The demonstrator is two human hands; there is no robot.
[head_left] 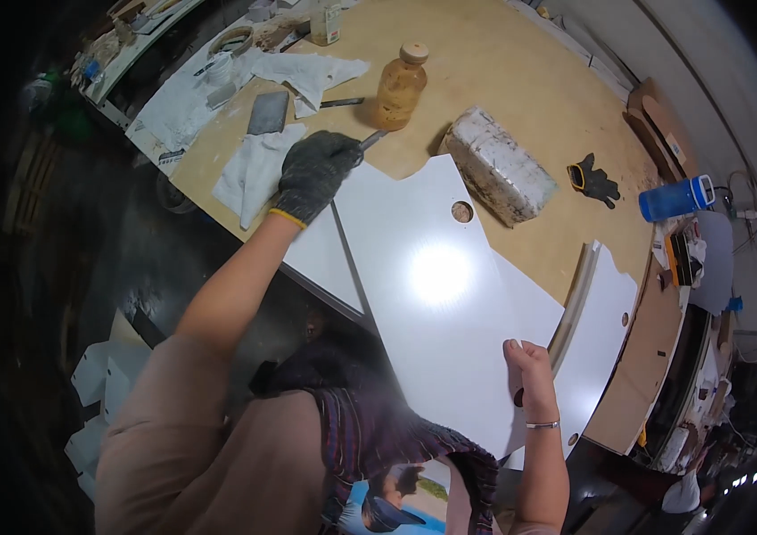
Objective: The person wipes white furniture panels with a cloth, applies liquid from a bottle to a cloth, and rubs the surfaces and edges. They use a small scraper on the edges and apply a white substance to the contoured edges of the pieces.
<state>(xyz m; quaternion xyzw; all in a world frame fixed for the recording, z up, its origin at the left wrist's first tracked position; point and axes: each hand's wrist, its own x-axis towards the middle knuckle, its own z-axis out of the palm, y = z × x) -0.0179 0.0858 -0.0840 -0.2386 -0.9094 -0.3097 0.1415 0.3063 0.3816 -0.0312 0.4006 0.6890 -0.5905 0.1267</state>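
A large white panel (436,330) with a curved notch at its far edge and round holes lies slanted in front of me, its near end close to my body. My left hand (320,169), in a dark glove with a yellow cuff, is closed at the panel's far left corner. A slim grey tool (373,140) sticks out from its fingers; its kind does not show. My bare right hand (532,374), with a bracelet at the wrist, grips the panel's right edge, thumb on top and the other fingers mostly hidden. Another white panel (320,254) shows underneath.
Beyond the panel stand a bottle of amber liquid (402,89) and a plastic-wrapped block (499,165). A grey sanding block (268,112) and white cloths (258,169) lie left. A loose glove (594,180), a blue water bottle (674,198) and more white panels (597,339) are right.
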